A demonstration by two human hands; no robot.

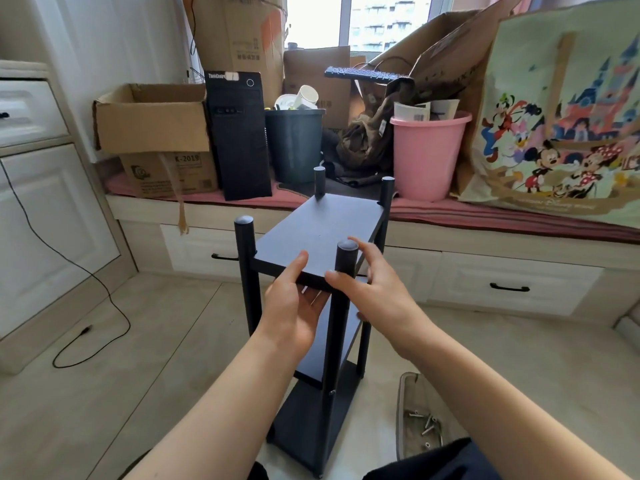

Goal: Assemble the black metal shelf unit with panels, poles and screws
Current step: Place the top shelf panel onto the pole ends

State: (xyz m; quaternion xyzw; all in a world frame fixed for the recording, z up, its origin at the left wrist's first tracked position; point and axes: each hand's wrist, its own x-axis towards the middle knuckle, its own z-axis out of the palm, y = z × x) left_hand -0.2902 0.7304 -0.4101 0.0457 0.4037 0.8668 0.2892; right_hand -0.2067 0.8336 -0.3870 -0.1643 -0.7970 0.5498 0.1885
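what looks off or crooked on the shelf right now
Nothing on the shelf unit looks plainly crooked. The top panel sits below the pole tops, and loose screws lie scattered on the floor.

The left hand hides the top panel's near edge; the screws are too small to count.

The shelf unit stands upright on the floor at frame centre, its top panel over two lower panels, a pole at each corner. The left hand grips the panel's near edge; the right hand is at the near right pole. Screws lie at five o'clock. At twelve o'clock, behind, a window bench carries boxes, a computer tower and two bins.
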